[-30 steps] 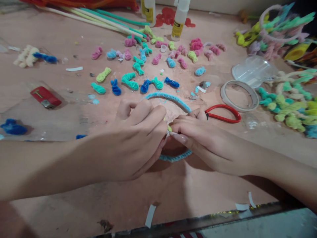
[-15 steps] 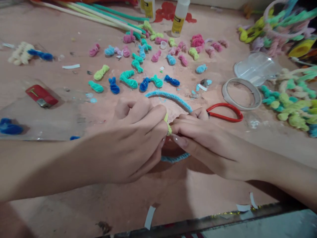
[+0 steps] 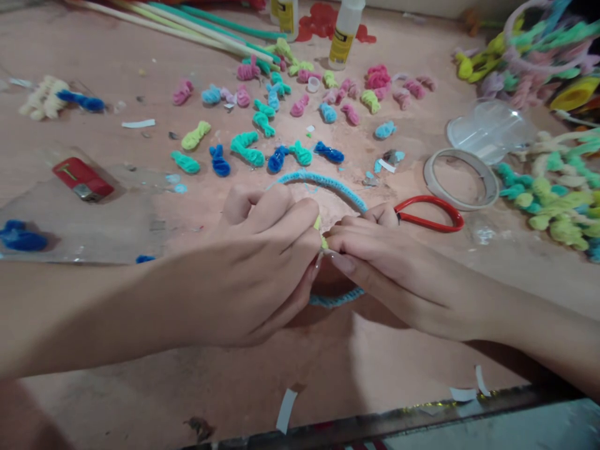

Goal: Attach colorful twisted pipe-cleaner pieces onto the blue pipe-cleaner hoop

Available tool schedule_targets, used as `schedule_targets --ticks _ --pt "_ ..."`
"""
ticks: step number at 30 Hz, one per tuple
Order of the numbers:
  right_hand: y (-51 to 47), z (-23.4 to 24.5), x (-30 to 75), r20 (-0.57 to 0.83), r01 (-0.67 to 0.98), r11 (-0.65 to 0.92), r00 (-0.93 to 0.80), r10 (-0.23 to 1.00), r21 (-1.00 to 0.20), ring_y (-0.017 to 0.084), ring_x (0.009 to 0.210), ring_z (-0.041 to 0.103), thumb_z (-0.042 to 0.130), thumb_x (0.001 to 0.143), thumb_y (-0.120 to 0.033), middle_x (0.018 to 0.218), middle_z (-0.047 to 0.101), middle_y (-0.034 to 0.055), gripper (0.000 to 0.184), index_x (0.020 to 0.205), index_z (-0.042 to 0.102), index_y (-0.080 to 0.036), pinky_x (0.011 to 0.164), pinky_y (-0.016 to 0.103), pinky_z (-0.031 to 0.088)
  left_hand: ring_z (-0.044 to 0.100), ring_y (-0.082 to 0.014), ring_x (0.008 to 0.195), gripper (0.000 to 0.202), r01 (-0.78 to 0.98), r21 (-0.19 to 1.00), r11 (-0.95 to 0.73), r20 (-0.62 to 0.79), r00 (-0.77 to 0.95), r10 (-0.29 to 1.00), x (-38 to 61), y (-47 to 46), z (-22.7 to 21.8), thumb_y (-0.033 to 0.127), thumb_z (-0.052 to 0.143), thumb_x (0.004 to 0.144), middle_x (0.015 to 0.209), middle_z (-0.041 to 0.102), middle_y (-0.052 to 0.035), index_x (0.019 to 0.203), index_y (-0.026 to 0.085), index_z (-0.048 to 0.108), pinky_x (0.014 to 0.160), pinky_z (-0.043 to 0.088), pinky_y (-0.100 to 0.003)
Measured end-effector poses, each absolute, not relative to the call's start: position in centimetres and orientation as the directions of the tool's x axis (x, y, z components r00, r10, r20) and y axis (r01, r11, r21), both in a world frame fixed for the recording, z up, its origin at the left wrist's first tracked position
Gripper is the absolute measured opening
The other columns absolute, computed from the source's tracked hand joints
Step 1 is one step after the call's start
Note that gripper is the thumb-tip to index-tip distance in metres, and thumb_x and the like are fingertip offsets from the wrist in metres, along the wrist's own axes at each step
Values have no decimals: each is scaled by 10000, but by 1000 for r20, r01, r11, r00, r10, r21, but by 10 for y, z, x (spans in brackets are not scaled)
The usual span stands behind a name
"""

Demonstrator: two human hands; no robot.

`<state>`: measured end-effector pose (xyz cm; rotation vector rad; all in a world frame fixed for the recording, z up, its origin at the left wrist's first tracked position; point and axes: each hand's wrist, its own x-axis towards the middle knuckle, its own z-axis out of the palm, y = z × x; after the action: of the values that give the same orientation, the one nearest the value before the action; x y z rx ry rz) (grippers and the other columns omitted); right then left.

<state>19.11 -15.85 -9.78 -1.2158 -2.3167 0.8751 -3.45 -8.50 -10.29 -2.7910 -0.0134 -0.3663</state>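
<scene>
My left hand (image 3: 255,269) and my right hand (image 3: 379,265) meet fingertip to fingertip at the table's middle. Both are closed in a pinch on a small yellow-green pipe-cleaner piece (image 3: 320,232) that shows between them. Under the hands lies a light blue pipe-cleaner ring (image 3: 328,184); its far arc and a bit of its near arc (image 3: 335,300) show, the rest is hidden. Whether the yellow-green piece touches the ring I cannot tell.
Several small twisted pipe-cleaner pieces (image 3: 246,149) in pink, blue, green and yellow lie beyond the hands. Red-handled scissors (image 3: 429,214), a tape roll (image 3: 462,180) and a clear cup (image 3: 490,130) are at right. Glue bottles (image 3: 344,34) stand at the back, a red lighter (image 3: 82,179) at left.
The hands stay together, fingers working slightly on the yellow-green piece. The view shifted a little; nothing on the table moved.
</scene>
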Motion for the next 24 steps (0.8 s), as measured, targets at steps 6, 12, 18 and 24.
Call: schedule_targets --ticks 6,12,18,24 --pt "-159 -95 189 16 626 411 -538 843 -663 176 747 474 374 1141 -194 801 543 -8 309 844 454 -217 802 388 303 489 -249 750 435 76 -166 -983 279 960 27 -37 -84 -101 136 303 1065 776 571 -93 775 178 625 694 404 -403" --pt "-160 -92 190 -23 641 377 -525 851 -669 177 759 488 374 1139 -201 805 568 -4 316 828 428 -223 802 393 305 470 -190 665 352 116 96 -989 269 953 139 -34 -82 -96 84 368 1048 716 519 -27 757 193 533 642 405 -361" --pt "-160 -92 189 -15 620 372 -526 850 -691 167 754 474 376 1147 -198 801 544 -16 321 833 438 -216 810 398 286 482 -201 678 355 119 168 -979 265 951 161 -33 -82 -101 108 361 1062 730 530 -38 771 201 543 622 412 -364" --pt "-158 -93 190 -38 609 346 -526 849 -714 174 776 479 365 1159 -239 800 532 -10 335 831 434 -216 813 395 286 521 -203 699 375 89 118 -989 302 946 121 -36 -83 -104 117 343 1079 740 594 -58 808 179 594 666 453 -359"
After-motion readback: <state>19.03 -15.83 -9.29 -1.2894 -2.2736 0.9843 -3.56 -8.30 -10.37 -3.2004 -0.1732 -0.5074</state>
